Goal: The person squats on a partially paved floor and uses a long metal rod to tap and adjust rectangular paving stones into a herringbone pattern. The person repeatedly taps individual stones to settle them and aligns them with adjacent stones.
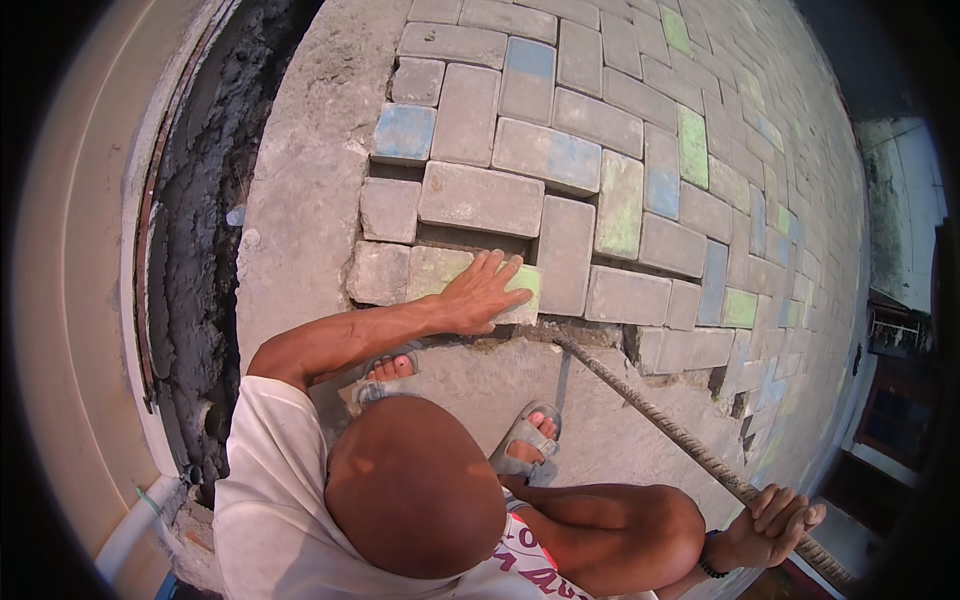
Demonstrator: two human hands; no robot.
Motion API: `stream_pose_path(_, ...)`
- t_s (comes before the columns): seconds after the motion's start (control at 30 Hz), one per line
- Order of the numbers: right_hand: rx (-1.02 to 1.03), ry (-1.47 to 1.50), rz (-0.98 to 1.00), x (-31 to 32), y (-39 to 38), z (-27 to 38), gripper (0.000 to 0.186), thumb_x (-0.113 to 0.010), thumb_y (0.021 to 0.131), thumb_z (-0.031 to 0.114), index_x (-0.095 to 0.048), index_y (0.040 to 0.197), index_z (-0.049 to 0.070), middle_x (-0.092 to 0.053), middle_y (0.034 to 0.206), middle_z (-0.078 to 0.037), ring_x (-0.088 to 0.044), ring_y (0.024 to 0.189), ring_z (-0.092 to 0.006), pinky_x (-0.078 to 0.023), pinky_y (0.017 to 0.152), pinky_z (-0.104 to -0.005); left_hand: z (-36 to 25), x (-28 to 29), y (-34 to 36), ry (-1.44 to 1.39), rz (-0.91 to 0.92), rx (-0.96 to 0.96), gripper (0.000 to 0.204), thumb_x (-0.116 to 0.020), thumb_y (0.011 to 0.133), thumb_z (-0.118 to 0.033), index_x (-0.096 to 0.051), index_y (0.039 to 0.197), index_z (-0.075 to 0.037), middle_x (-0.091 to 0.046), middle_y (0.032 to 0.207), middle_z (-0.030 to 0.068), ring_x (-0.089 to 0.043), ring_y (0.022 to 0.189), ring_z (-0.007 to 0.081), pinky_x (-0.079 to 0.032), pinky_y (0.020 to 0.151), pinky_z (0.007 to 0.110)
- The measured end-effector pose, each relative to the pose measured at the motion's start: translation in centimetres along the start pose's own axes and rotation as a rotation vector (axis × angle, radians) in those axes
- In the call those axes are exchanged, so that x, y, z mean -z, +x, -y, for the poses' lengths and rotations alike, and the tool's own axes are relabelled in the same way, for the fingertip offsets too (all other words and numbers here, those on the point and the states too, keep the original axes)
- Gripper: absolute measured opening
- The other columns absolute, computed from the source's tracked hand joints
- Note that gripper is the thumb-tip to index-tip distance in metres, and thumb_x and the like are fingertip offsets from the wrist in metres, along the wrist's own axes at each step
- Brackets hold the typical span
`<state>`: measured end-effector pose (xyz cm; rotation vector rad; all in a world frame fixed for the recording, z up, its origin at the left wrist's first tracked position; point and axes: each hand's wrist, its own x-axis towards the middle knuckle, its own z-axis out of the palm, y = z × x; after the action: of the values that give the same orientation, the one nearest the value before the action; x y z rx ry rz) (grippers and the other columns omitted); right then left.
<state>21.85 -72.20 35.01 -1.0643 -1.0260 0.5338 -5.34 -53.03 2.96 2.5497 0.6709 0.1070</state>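
Observation:
My left hand (pixel 482 292) lies flat with spread fingers on a grey paving block with yellow-green paint (pixel 434 270) at the near edge of the laid blocks. Just beyond that block runs a dark gap, and past it sits a plain grey block (pixel 481 196). Lower right, my right hand (pixel 768 530) is wrapped round a long ribbed steel bar (pixel 655 420). The bar slants up to the left, its far tip at the blocks' near edge, beside the block under my left hand. Whether the tip is wedged under a block, I cannot tell.
Interlocking paving blocks (pixel 620 105), some painted blue or green, spread to the far right, with several open gaps. A concrete strip (pixel 300 200) borders them on the left, then a dark rough trench (pixel 195 200) and a beige wall (pixel 75 250). My sandalled feet stand on bare concrete (pixel 610 450).

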Motion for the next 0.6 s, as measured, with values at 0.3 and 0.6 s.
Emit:
stream_pose_path(0.3, -0.003, 0.051, 0.035, 0.0, -0.3, -0.2, 0.004, -0.048, 0.092, 0.005, -0.051, 0.091, 0.007, -0.026, 0.051, 0.003, -0.025, 0.043, -0.0065, -0.03, 0.045, -0.0228, -0.8, 0.5, -1.0, -0.069, -0.044, 0.0, 0.077, -0.083, 0.058, -0.017, -0.05, 0.128, -0.016, -0.032, 0.137, 0.0254, -0.034, 0.122, 0.045, -0.032, 0.099, 0.056)
stream_pose_path(0.6, 0.017, 0.033, 0.019, -0.3, -1.0, -0.2, 0.003, -0.048, 0.091, 0.005, -0.05, 0.093, 0.006, -0.028, 0.051, 0.003, -0.025, 0.043, -0.0067, -0.03, 0.044, -0.0226, -1.8, 0.8, -1.8, -0.114, -0.118, -0.061, 0.076, -0.081, 0.057, -0.014, -0.051, 0.127, -0.014, -0.033, 0.137, 0.026, -0.032, 0.123, 0.046, -0.029, 0.1, 0.055)
